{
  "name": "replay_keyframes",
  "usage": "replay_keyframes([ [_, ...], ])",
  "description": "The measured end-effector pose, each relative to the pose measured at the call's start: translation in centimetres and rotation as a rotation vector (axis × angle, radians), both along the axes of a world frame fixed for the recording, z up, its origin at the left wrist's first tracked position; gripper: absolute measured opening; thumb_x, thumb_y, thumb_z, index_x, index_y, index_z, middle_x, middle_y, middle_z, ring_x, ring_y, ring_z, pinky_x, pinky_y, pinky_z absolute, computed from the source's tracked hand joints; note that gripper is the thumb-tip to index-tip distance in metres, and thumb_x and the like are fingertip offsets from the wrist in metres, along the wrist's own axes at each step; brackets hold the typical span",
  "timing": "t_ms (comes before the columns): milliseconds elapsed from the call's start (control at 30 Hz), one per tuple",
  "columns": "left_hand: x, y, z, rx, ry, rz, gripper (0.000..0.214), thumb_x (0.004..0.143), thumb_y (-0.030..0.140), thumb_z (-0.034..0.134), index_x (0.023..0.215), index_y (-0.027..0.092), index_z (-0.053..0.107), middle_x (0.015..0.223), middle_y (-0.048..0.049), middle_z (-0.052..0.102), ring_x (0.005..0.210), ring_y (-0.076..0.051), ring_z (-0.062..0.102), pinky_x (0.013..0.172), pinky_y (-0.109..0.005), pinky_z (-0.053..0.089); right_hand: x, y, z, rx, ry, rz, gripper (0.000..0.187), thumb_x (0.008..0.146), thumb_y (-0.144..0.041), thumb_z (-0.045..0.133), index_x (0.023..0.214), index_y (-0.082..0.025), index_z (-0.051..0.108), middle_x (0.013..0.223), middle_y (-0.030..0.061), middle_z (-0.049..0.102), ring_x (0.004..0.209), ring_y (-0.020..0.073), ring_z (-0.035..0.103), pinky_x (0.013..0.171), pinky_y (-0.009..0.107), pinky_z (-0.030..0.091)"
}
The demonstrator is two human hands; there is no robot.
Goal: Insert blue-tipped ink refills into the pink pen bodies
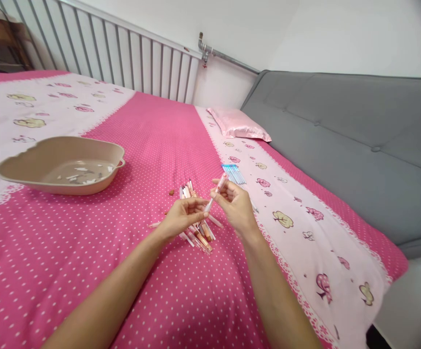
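Observation:
Between my two hands a pink and white pen [216, 193] is held at a slant, its upper end leaning right. My left hand [184, 215] pinches the lower end with thumb and fingers. Fingers of my right hand [236, 201] are closed around the upper part. Below them on the bed lies a loose pile of pens [201, 237], mostly pink, white and orange, partly hidden by my left hand. Just beyond my right hand, several blue pens [234, 173] lie side by side in a row.
A beige plastic basin [61, 165] with small white and grey pieces in it stands on the left. Pink dotted bedding [159, 126] covers the bed. A pink pillow [237, 124] rests by the grey headboard [341, 126]. A white radiator [130, 53] runs along the wall.

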State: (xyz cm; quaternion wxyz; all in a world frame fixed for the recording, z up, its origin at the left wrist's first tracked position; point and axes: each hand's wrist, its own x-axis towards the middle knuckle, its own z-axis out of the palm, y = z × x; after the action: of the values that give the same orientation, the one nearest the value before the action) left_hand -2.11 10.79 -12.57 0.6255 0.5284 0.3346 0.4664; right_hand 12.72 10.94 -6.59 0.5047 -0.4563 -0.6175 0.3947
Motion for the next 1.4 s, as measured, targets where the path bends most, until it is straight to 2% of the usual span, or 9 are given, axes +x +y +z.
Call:
replay_keyframes([
  [100,0.0,0.0,0.1,-0.045,0.012,0.015,0.038,0.058,0.026,0.079,0.091,0.010,0.068,0.076,-0.0049,0.067,0.065,-0.011,0.060,0.064,-0.022,0.046,0.0,-0.1,0.1,-0.002,0.014,0.005,0.036,0.069,-0.026,0.065,0.103,-0.014,0.060,0.085,0.0051,0.065,0.078,0.0152,0.060,0.075,0.030,0.050],
  [233,0.0,-0.2,0.3,-0.026,0.012,0.008,0.030,0.059,0.028,0.078,0.081,0.010,0.068,0.074,-0.0045,0.067,0.064,-0.011,0.059,0.063,-0.022,0.045,0.0,0.0,0.1,-0.019,0.058,0.009,0.037,0.068,-0.027,0.066,0.102,-0.014,0.059,0.082,0.0044,0.063,0.074,0.0144,0.060,0.073,0.030,0.050],
  [433,-0.1,-0.4,0.8,0.005,-0.004,0.022,0.027,0.063,0.027,0.075,0.082,0.010,0.067,0.075,-0.0035,0.066,0.066,-0.010,0.058,0.066,-0.021,0.044,-0.1,0.0,-0.1,0.001,0.066,0.012,0.026,0.067,-0.029,0.068,0.088,-0.015,0.060,0.080,0.0038,0.063,0.073,0.0143,0.060,0.072,0.030,0.050],
  [833,-0.1,-0.6,1.0,0.049,0.049,0.001,0.027,0.066,0.032,0.072,0.081,0.010,0.066,0.071,-0.0035,0.063,0.063,-0.011,0.056,0.062,-0.022,0.042,-0.1,0.0,-0.1,-0.019,0.057,0.026,0.022,0.067,-0.029,0.069,0.082,-0.015,0.061,0.074,0.0030,0.064,0.068,0.0139,0.061,0.067,0.028,0.051],
  [1167,-0.1,-0.7,1.1,0.034,0.029,0.001,0.028,0.066,0.033,0.072,0.081,0.010,0.067,0.069,-0.0030,0.063,0.062,-0.010,0.054,0.062,-0.022,0.041,-0.3,-0.4,0.3,-0.047,0.058,0.039,0.027,0.069,-0.025,0.067,0.092,-0.014,0.063,0.077,0.0030,0.065,0.071,0.0135,0.061,0.069,0.027,0.050],
  [1400,-0.1,-0.8,1.4,0.026,0.018,-0.007,0.024,0.068,0.030,0.070,0.083,0.011,0.068,0.070,-0.0020,0.063,0.061,-0.009,0.052,0.062,-0.021,0.040,-0.1,-0.6,0.6,-0.084,0.089,0.053,0.039,0.071,-0.023,0.064,0.107,-0.014,0.053,0.082,0.0041,0.066,0.076,0.0154,0.064,0.073,0.030,0.050],
])
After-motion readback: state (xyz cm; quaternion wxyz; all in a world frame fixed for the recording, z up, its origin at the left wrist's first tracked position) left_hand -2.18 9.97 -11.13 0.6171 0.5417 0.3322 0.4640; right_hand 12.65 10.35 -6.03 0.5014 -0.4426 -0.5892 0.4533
